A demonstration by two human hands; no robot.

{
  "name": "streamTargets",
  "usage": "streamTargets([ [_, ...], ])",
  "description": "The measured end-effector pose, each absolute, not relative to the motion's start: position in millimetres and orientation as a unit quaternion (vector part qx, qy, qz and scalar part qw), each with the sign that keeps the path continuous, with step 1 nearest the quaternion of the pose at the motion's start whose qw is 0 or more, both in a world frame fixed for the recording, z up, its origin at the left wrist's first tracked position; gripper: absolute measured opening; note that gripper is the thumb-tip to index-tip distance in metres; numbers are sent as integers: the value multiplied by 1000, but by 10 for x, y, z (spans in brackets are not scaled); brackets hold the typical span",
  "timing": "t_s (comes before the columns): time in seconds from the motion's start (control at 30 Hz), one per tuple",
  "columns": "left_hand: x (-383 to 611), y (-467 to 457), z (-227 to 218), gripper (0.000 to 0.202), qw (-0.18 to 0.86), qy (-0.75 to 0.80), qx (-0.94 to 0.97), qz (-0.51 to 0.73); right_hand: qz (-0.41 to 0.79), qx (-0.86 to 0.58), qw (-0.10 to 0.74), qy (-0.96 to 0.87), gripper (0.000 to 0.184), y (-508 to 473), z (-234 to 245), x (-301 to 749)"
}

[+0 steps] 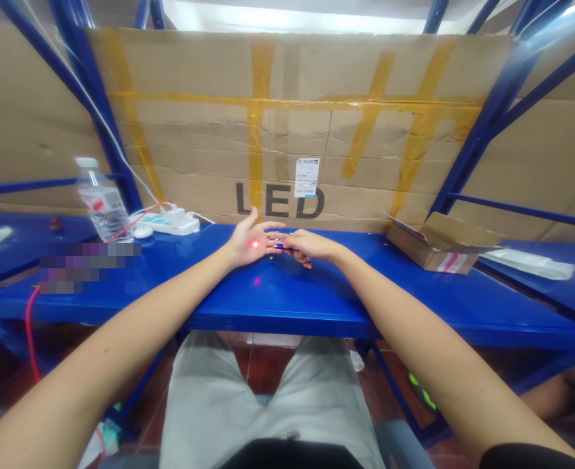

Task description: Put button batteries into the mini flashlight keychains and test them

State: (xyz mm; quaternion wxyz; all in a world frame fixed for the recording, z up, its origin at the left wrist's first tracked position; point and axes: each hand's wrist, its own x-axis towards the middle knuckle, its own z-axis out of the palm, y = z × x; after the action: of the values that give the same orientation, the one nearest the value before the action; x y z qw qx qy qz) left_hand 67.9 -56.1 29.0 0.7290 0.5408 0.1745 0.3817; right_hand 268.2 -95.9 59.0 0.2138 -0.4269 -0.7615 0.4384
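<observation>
Left hand (251, 242) lies spread palm-up over the glossy blue metal bench (316, 293), a red dot glowing on it, while right hand (307, 246) pinches what looks like a small dark pen-shaped light (281, 245) beside those fingers.

A clear plastic water bottle (100, 203) with a white cap stands upright at the left of the blue tabletop (316, 293). Just to its right lies a white power strip (168, 220), with a red cable (135, 225) and white cords running to it. A wall of taped cardboard (297, 124), printed "LED" and bearing a white label (307, 176), stands along the back edge. To the right sits an open cardboard box (438, 247), and beyond it a flat white packet (531, 262). Blue steel shelf struts (487, 124) cross diagonally on both sides.
</observation>
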Motion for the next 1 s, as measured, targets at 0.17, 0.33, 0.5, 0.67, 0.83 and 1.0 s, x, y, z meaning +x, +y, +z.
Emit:
streamTargets([
  [0.17, 692, -578, 312, 83, 720, 182, 548, 384, 442, -436, 202, -758, 25, -971, 602, 2680],
  [0.33, 763, -588, 280, 50, 571, 308, 621, 439, 438, -448, 224, -746, 20, -979, 622, 2684],
  [0.5, 768, -606, 222, 24, 310, 360, 739, 477, 416, -469, 239, -741, 14, -893, 571, 2683],
  [0.67, 698, -601, 236, 14, 265, 341, 788, 439, 396, -460, 252, -754, 11, -792, 532, 2665],
  [0.83, 577, -457, 202, 12, 186, 371, 803, 427, 350, -474, 272, -761, 26, -656, 500, 2683],
  [1.0, 458, -286, 122, 12, 128, 423, 807, 391, 323, -492, 285, -757, 24, -483, 388, 2662],
])
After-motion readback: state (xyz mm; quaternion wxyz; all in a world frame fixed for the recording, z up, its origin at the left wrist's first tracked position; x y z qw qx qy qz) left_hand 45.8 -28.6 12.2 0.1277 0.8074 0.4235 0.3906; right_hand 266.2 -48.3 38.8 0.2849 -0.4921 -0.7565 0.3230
